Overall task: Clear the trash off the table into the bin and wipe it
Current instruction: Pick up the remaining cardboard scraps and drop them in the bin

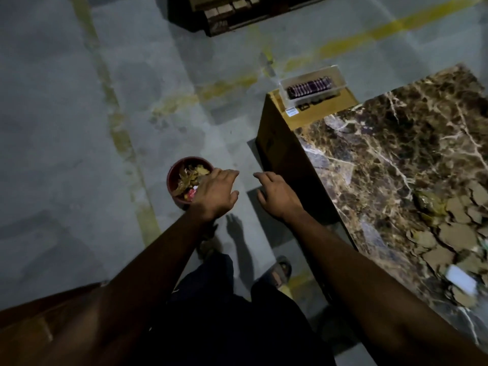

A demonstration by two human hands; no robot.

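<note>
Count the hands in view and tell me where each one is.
2. The left hand is over the red bin on the floor, fingers relaxed. The right hand hangs open beside the marble table, holding nothing.

There is one view only, from the camera on my head. It looks steeply down and a little forward, so my two forearms run up from the bottom edge toward the middle. My left hand (216, 192) and right hand (277, 195) sit near the centre, fairly close to the lens. The floor (79, 114) fills the left and top of the picture, farther off. The tabletop (396, 159) comes in from the right, cut by the right edge, its far left corner showing. The wide lens bends lines near the borders.
</note>
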